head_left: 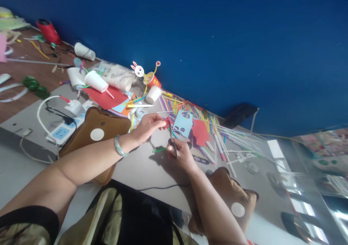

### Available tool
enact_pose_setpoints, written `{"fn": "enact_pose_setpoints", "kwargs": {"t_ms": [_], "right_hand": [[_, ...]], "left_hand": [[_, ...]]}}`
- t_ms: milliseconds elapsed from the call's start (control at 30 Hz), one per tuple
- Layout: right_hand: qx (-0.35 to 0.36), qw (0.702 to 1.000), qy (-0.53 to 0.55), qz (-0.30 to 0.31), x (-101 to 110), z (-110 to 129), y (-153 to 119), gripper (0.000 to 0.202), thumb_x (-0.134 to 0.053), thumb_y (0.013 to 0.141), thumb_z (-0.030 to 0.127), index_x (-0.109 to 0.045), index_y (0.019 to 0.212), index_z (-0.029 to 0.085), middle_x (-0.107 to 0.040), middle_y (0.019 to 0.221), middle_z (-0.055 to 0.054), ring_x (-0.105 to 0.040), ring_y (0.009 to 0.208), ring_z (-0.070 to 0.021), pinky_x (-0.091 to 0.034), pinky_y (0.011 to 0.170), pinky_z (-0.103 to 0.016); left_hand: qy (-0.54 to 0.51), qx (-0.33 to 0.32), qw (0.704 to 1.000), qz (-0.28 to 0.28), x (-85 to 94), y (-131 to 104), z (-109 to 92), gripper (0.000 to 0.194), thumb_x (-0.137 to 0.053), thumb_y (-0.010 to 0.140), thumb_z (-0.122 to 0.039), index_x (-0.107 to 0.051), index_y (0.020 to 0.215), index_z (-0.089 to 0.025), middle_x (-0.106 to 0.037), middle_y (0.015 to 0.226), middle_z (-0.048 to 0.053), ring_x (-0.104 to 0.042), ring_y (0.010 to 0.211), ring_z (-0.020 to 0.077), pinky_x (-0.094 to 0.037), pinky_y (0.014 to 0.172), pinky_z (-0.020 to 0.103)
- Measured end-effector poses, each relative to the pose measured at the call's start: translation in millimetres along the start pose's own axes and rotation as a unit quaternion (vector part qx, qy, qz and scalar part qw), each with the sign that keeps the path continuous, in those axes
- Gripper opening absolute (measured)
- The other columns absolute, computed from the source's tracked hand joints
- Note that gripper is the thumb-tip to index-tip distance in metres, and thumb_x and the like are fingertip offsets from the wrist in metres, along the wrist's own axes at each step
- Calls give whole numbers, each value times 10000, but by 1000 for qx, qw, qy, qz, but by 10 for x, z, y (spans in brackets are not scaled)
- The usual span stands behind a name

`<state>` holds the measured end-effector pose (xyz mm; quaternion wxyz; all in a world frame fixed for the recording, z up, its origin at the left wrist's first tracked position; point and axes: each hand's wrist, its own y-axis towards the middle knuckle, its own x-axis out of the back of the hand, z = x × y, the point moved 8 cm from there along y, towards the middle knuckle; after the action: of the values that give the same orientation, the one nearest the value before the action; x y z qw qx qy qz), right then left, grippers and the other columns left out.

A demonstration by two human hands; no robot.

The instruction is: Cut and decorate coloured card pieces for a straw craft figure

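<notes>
Between the fingertips of my left hand (pixel 149 127) is a small piece of red paper (pixel 166 122). My right hand (pixel 181 154) grips a pair of scissors (pixel 170 129) by its dark handles, with the blades pointing up beside the red piece. Whether the blades touch the paper I cannot tell. Just beyond my hands lie a light blue sheet with cut-out holes (pixel 183 123) and a larger piece of red paper (pixel 200 132). A thin green stick (pixel 159 150) rests on the table under my hands.
White paper cups (pixel 96 81) and red sheets (pixel 108 98) lie to the left. A rabbit-face craft (pixel 139 71) leans by an orange cup (pixel 152 80). Colourful markers and sticks (pixel 217 143) spread rightward. A power strip (pixel 63 130) and brown cushions (pixel 92 143) flank my arms. A blue wall (pixel 190 38) rises behind.
</notes>
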<state>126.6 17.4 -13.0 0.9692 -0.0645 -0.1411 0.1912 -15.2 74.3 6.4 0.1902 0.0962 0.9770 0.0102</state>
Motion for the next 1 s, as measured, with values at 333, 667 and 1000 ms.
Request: {"fn": "enact_pose_setpoints", "kwargs": {"t_ms": [333, 667, 1000], "right_hand": [[-3, 1000, 1, -1, -5, 8, 2, 578, -663, 724, 744, -471, 622, 208, -531, 495, 31, -442, 473, -108, -321, 500, -255], [-8, 1000, -5, -3, -12, 22, -6, 582, -660, 722, 752, -472, 623, 209, -535, 493, 24, -444, 475, -111, -332, 496, -255], [-13, 1000, 1, -2, -22, 26, -2, 597, -665, 699, 766, -472, 610, 209, -518, 476, 27, -427, 467, -107, -334, 486, -251]], "left_hand": [[7, -7, 1000, -5, 25, 6, -10, 154, -698, 761, -281, -637, 688, -159, -675, 675, 11, -601, 682, 125, -466, 682, 273], [19, -4, 1000, -11, 17, -8, -51, 149, -688, 754, -284, -636, 685, -163, -676, 681, 16, -598, 680, 129, -466, 677, 277], [6, -5, 1000, -16, 28, -1, -74, 151, -701, 743, -278, -641, 676, -157, -669, 669, 7, -578, 668, 119, -456, 679, 267]]}}
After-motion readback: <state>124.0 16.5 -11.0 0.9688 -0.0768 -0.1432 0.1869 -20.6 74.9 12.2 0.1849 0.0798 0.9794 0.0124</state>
